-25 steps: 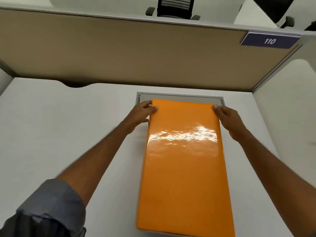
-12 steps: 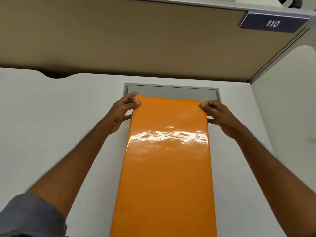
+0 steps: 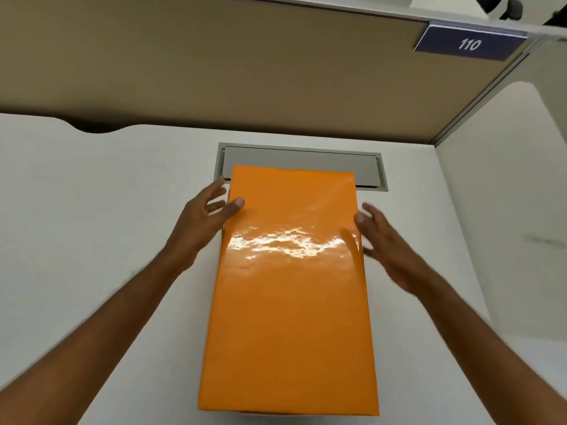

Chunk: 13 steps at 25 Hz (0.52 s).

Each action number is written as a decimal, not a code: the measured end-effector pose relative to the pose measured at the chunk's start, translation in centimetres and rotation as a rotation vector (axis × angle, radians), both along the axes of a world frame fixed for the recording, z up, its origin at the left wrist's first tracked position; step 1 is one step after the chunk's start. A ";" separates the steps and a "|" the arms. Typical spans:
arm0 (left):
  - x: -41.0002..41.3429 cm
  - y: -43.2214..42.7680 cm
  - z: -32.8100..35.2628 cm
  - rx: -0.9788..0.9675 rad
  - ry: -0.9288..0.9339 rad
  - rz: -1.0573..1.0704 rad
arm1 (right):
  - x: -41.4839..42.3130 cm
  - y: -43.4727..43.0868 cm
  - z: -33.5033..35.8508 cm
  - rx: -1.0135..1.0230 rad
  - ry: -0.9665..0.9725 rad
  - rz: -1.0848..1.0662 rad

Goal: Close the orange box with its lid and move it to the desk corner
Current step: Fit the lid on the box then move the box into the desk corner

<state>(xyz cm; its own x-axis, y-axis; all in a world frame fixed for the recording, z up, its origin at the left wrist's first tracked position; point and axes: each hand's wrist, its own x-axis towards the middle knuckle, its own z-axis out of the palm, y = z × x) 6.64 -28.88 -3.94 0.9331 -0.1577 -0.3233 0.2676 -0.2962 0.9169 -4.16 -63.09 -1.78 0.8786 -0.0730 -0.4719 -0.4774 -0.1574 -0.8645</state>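
Observation:
A glossy orange box (image 3: 291,286) lies lengthwise on the white desk (image 3: 92,225), and its lid covers the whole top. The far end of the box overlaps a grey cable hatch (image 3: 306,162). My left hand (image 3: 202,222) is at the box's far left edge with fingers spread and the thumb tip touching the lid. My right hand (image 3: 383,240) is beside the far right edge, blurred, with fingers apart and nothing in them. The sides of the box under the lid are hidden from view.
A tan partition (image 3: 245,72) closes off the back of the desk and carries a blue "110" sign (image 3: 468,44). A white side panel (image 3: 506,210) stands on the right and meets the partition at the far right corner.
Both hands have come off the lid's far corners, slid back toward me along the box's sides, and spread their fingers. The box lies in the same spot.

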 end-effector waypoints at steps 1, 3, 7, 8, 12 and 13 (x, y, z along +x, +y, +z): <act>-1.9 0.9 -0.1 -0.024 0.018 -0.027 | -2.2 0.9 -0.4 -0.008 0.014 0.026; -5.3 2.3 -0.3 -0.082 0.040 -0.074 | -5.6 3.0 -1.5 -0.091 0.001 0.041; -7.8 2.6 -1.2 -0.186 0.058 0.016 | -7.3 5.4 -2.6 -0.209 -0.039 -0.039; -7.7 2.5 -1.3 -0.186 0.055 0.026 | -7.3 5.5 -2.7 -0.199 -0.040 -0.047; -8.1 2.1 -0.5 -0.157 0.061 0.007 | -7.5 5.2 -1.9 -0.173 -0.020 -0.030; -8.5 1.9 -0.1 -0.123 0.054 0.008 | -7.5 5.2 -1.6 -0.172 -0.024 -0.038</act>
